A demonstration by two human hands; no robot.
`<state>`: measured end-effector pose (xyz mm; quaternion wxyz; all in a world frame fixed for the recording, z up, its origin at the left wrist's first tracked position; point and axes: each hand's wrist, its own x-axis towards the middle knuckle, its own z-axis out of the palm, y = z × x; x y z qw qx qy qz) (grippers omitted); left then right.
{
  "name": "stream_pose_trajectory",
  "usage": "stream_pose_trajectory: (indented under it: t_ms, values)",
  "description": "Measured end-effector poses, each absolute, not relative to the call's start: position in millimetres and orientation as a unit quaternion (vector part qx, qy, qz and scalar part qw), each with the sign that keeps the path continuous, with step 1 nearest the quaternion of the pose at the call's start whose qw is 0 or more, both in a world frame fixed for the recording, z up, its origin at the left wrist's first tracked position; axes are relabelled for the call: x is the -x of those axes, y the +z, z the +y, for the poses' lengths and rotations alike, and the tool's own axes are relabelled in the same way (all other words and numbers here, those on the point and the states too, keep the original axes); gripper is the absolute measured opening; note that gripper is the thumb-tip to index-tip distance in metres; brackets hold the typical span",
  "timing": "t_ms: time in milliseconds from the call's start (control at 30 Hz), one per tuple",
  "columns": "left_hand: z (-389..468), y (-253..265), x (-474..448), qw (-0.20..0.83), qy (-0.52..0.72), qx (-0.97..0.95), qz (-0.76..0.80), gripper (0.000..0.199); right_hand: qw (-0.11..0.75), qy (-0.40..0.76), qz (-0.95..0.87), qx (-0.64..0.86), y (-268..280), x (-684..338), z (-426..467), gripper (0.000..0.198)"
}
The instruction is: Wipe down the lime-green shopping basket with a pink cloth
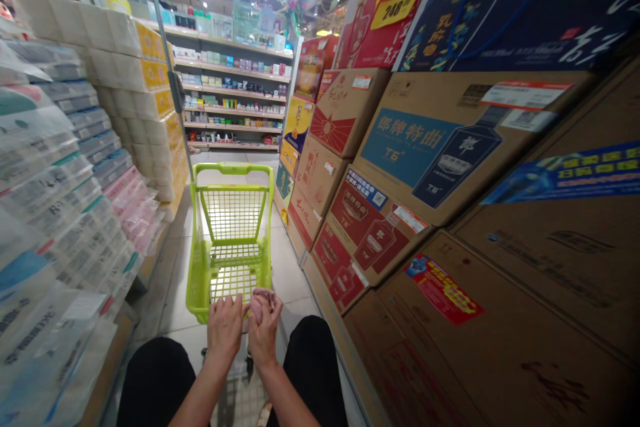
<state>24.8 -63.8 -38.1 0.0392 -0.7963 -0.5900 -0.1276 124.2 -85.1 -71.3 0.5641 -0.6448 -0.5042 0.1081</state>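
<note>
A lime-green plastic shopping cart [231, 177] stands in front of my knees, its mesh basket holding nothing that I can see. My left hand [225, 327] has its fingers bent over the cart's near rim, with the thumb toward the other hand. Close beside it, my right hand [265, 327] is closed around a crumpled pinkish cloth [257, 305], at the same near end of the basket. The cloth bunches up between the thumb and fingers, and part of it is hidden by the hand. Both hands are almost touching.
Stacked cardboard cartons [405, 140] wall the right side. Plastic-wrapped tissue packs [65, 180] are piled on the left, with a thin metal pole [163, 33] beside them. Shelves of small goods [235, 90] stand at the back. Pale floor tiles [173, 287] run along the narrow aisle.
</note>
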Motion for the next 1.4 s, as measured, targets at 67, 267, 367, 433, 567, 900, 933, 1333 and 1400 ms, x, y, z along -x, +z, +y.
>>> stream_pose_trajectory:
  t_ms: [67, 267, 367, 433, 567, 900, 933, 1333, 1400]
  values:
    - [-60, -34, -20, 0.003, -0.125, 0.804, -0.582, 0.045, 0.574, 0.099, -0.473, 0.661, -72, -142, -80, 0.035]
    - [-37, -18, 43, -0.015, -0.132, 0.836, -0.533, 0.041, 0.579, 0.044, -0.434, 0.688, -67, -185, -59, 0.033]
    - [-29, -20, 72, -0.024, -0.11, 0.849, -0.516, 0.041, 0.571, 0.051, -0.466, 0.674, -72, -161, -67, 0.034]
    - [-28, -23, 80, -0.033, -0.09, 0.852, -0.514, 0.042, 0.568, 0.059, -0.491, 0.658, -76, -141, -73, 0.037]
    - [-31, -25, 78, -0.033, -0.08, 0.853, -0.515, 0.041, 0.572, 0.074, -0.524, 0.627, -81, -132, -70, 0.035]
    - [-48, -23, 5, 0.071, -0.128, 0.815, -0.561, 0.044, 0.553, 0.051, -0.516, 0.652, -69, -190, -30, 0.032]
    - [-48, -24, -4, 0.078, -0.127, 0.811, -0.565, 0.045, 0.548, 0.046, -0.507, 0.664, -67, -187, -31, 0.031]
    - [-10, -11, 11, -0.027, -0.145, 0.879, -0.453, 0.041, 0.506, 0.011, -0.55, 0.664, -63, -209, -20, 0.029]
    - [-8, -18, 11, -0.049, -0.145, 0.875, -0.46, 0.042, 0.504, 0.039, -0.588, 0.632, -63, -205, -20, 0.028]
